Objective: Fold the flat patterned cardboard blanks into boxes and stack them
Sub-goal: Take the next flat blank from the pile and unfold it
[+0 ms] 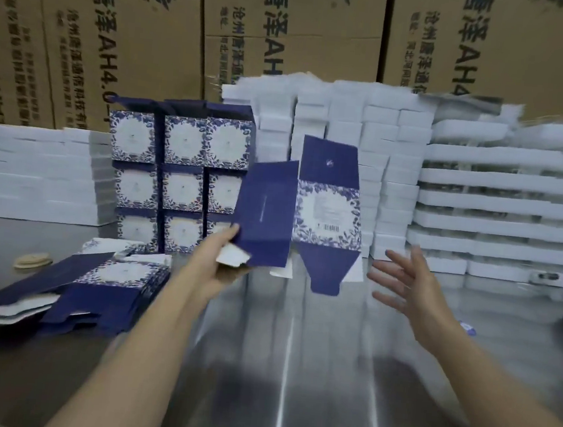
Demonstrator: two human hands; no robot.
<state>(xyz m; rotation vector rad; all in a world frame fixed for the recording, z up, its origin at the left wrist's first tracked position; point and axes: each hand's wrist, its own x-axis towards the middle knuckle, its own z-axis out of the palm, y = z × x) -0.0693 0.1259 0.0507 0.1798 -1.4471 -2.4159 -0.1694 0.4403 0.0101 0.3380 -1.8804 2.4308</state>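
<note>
Nearest me is the shiny counter (292, 369), with both bare forearms reaching out over it. On its left lies a loose pile of blanks (94, 284), flat and fanned out.

Above the counter the left hand (223, 263) grips the blank (266, 215) by its lower left corner. The thumb lies on the navy panel and the fingers are curled out of sight behind. The blank stands roughly upright with its long axis near vertical, half opened, so the navy panel leans left and the patterned panel faces me. One lid flap is up and a navy bottom flap hangs down.

The right hand holds nothing: the right hand (407, 287) is spread wide, palm turned left, just beside the blank's lower right edge and not touching it. I judge it the nearer hand for the hanging flap and the patterned side, which lie up and to its left.

Beyond, the finished boxes (173, 175) are stacked in three rows against white stacks (348, 144), with brown cartons (118, 32) behind.

Motion blur smears the right fingers and the flap edges. I cannot tell how the white flaps under the left hand are folded. The tan discs (33, 261) at far left are too unclear to name.
</note>
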